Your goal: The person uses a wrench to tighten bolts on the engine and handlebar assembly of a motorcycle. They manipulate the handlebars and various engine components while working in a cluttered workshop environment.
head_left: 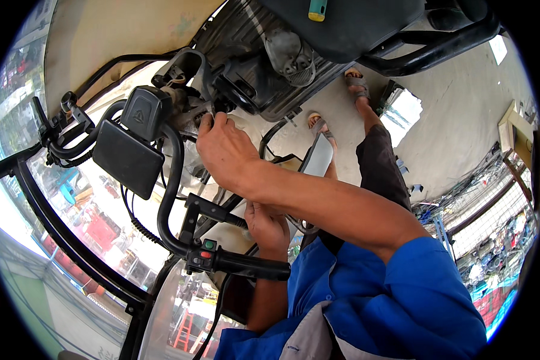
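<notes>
A person in a blue shirt bends over the front of a vehicle, the right forearm crossing above the left hand. That hand is partly hidden beneath the forearm, its visible fingers curled; whether it holds anything cannot be told. Near its wrist runs a black grip, with a switch block of green and red buttons at its inner end and a lever just beside the hand. The right hand reaches farther, fingers bent and drawn nearly together, thumb and fingertips at the worn metal of the steering column; a firm hold on any piece cannot be made out. The column stands just beyond the curved black handlebar, next to a black box and a flat dark panel. A pale, flat-faced mirror shows past the right forearm. Beyond lie a metal pedal on the ribbed footboard and a black seat bearing a green-and-yellow handle. Sandalled feet stand on the concrete floor near a white sheet; wire mesh edges the far right.
</notes>
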`<action>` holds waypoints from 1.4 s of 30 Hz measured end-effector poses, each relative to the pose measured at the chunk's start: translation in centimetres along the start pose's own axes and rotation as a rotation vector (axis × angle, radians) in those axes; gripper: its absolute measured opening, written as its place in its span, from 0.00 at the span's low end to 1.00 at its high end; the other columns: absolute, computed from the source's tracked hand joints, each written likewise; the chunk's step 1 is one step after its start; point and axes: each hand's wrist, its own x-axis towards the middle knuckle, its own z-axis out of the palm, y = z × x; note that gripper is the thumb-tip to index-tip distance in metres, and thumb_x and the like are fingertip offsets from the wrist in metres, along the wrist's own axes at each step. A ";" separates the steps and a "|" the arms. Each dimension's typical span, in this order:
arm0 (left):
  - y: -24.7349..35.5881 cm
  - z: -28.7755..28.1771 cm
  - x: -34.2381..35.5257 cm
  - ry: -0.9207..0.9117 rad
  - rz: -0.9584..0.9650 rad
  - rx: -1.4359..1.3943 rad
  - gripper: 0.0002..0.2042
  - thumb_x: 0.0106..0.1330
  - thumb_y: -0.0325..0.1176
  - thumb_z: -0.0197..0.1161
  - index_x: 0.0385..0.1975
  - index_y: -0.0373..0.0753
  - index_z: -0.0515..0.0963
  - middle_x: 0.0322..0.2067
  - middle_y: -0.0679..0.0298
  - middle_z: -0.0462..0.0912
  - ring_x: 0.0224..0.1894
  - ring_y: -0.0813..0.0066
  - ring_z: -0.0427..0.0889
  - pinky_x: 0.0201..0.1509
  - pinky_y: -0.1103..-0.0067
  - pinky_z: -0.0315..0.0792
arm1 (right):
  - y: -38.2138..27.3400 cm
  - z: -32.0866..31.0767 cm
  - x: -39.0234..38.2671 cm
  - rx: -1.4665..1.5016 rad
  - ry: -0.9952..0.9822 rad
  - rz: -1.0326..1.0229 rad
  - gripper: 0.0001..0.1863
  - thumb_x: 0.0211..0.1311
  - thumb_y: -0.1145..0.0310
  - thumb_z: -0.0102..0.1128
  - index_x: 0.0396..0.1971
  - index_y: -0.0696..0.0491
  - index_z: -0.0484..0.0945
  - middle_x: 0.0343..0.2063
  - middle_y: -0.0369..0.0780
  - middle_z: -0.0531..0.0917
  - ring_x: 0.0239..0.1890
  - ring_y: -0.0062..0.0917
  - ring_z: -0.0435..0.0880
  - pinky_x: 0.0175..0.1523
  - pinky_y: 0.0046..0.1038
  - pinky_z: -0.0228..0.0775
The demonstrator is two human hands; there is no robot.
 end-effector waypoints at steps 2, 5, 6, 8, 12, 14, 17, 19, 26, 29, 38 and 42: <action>0.8 1.0 -0.4 -0.014 -0.015 0.007 0.16 0.77 0.38 0.46 0.52 0.31 0.72 0.46 0.59 0.80 0.48 0.72 0.80 0.56 0.76 0.72 | -0.3 0.1 0.1 -0.019 0.003 0.013 0.28 0.48 0.81 0.62 0.50 0.76 0.66 0.42 0.61 0.74 0.42 0.45 0.82 0.43 0.34 0.81; 0.8 -0.3 -0.1 -0.151 0.014 0.009 0.18 0.77 0.39 0.45 0.53 0.31 0.71 0.48 0.58 0.80 0.50 0.71 0.79 0.57 0.75 0.70 | -0.8 -0.2 0.6 -0.016 -0.005 0.032 0.28 0.48 0.81 0.62 0.50 0.76 0.67 0.42 0.60 0.74 0.42 0.45 0.82 0.43 0.34 0.81; 0.7 -0.6 0.1 -0.184 0.019 0.010 0.18 0.77 0.39 0.45 0.53 0.31 0.71 0.48 0.58 0.80 0.50 0.71 0.79 0.58 0.74 0.70 | -0.8 -0.1 0.8 0.003 0.000 0.041 0.28 0.48 0.81 0.62 0.50 0.76 0.67 0.42 0.61 0.74 0.42 0.46 0.82 0.43 0.34 0.81; 0.6 -0.4 0.6 -0.216 0.013 0.026 0.18 0.77 0.38 0.45 0.53 0.31 0.71 0.50 0.57 0.79 0.52 0.70 0.78 0.59 0.74 0.69 | -0.5 -0.2 1.1 0.059 -0.011 0.053 0.26 0.48 0.81 0.61 0.49 0.76 0.67 0.42 0.61 0.75 0.43 0.47 0.82 0.44 0.35 0.80; 1.2 2.3 0.3 -0.178 0.011 0.001 0.19 0.78 0.39 0.45 0.56 0.30 0.69 0.53 0.56 0.77 0.56 0.68 0.76 0.62 0.72 0.67 | 0.7 -0.8 1.3 0.257 -0.018 0.123 0.23 0.49 0.82 0.57 0.47 0.76 0.68 0.41 0.63 0.76 0.43 0.50 0.82 0.48 0.38 0.79; 1.4 2.6 0.1 -0.174 -0.012 -0.008 0.20 0.79 0.41 0.44 0.58 0.29 0.68 0.55 0.56 0.75 0.58 0.67 0.75 0.63 0.71 0.66 | 1.0 -0.7 1.3 0.306 -0.034 0.138 0.22 0.50 0.81 0.57 0.46 0.77 0.69 0.41 0.63 0.77 0.43 0.51 0.83 0.48 0.39 0.79; 0.6 1.5 0.0 -0.204 0.041 0.055 0.22 0.80 0.42 0.42 0.61 0.30 0.66 0.58 0.56 0.74 0.59 0.67 0.74 0.64 0.69 0.67 | 1.2 -0.8 0.9 0.239 -0.069 0.098 0.23 0.51 0.80 0.58 0.47 0.77 0.70 0.43 0.64 0.77 0.43 0.51 0.84 0.47 0.38 0.80; -0.1 0.0 -0.1 -0.228 0.030 0.013 0.21 0.79 0.41 0.43 0.60 0.31 0.67 0.56 0.56 0.75 0.58 0.67 0.75 0.63 0.69 0.67 | 0.8 -0.9 0.5 0.186 -0.043 0.073 0.23 0.50 0.81 0.57 0.46 0.78 0.70 0.42 0.65 0.77 0.42 0.51 0.84 0.46 0.38 0.81; 0.7 -3.7 -3.2 -0.253 -0.069 0.312 0.16 0.77 0.35 0.50 0.55 0.30 0.71 0.46 0.56 0.81 0.50 0.66 0.80 0.56 0.68 0.73 | 1.8 -1.4 -3.2 0.243 -0.148 0.061 0.23 0.51 0.79 0.55 0.46 0.79 0.68 0.41 0.66 0.76 0.40 0.55 0.83 0.47 0.41 0.78; 1.4 -3.8 -4.9 -0.259 -0.125 0.431 0.14 0.75 0.33 0.53 0.51 0.27 0.74 0.40 0.52 0.83 0.42 0.63 0.84 0.50 0.67 0.78 | 3.1 -0.1 -4.5 0.318 -0.172 0.073 0.22 0.53 0.76 0.55 0.44 0.78 0.69 0.39 0.66 0.77 0.39 0.56 0.82 0.46 0.43 0.77; 2.5 -5.9 -7.3 -0.261 -0.144 0.595 0.11 0.70 0.23 0.52 0.49 0.27 0.75 0.41 0.52 0.83 0.42 0.64 0.84 0.52 0.68 0.78 | 5.0 0.7 -5.3 0.496 -0.234 0.142 0.17 0.57 0.69 0.55 0.36 0.71 0.72 0.25 0.61 0.80 0.33 0.57 0.82 0.42 0.48 0.75; 2.0 -5.8 -7.1 -0.224 -0.128 0.630 0.12 0.70 0.22 0.52 0.50 0.27 0.74 0.41 0.52 0.82 0.43 0.66 0.83 0.53 0.70 0.77 | 5.2 -0.6 -5.1 0.517 -0.244 0.181 0.15 0.57 0.69 0.55 0.33 0.70 0.75 0.27 0.62 0.81 0.35 0.57 0.82 0.44 0.47 0.75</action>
